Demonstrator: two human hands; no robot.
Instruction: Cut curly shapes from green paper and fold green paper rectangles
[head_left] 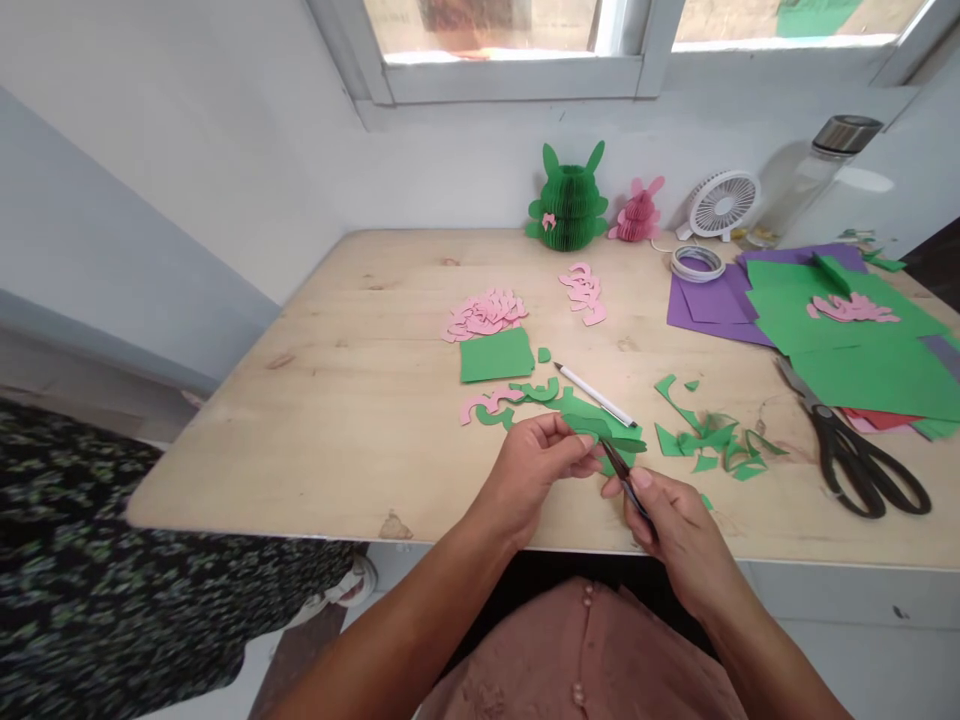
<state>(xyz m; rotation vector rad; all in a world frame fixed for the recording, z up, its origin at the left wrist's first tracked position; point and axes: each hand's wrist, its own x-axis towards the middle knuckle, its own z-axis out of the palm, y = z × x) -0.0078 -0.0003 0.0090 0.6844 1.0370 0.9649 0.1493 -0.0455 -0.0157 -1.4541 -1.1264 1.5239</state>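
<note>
My left hand point(546, 458) pinches a piece of green paper point(589, 428) above the near part of the table. In my right hand point(671, 520) is a small pair of dark scissors point(622, 468), its blades meeting the paper's edge. The fingers cover its handles. Beneath the hands lies more green paper. Just beyond are a white pen point(596, 393), a green rectangle of paper point(496, 355) and curved cut-outs, one of them pink point(491, 403). Green paper scraps point(709, 440) lie scattered to the right.
Large black-handled scissors point(847, 450) lie at right, beside green paper sheets point(862, 370). Pink cut-outs point(487, 315) are piled left of centre. A tape roll point(697, 264), small fan point(724, 203), bottle point(814, 180) and green paper rabbit point(570, 205) stand toward the wall. Patterned fabric point(150, 570) shows lower left.
</note>
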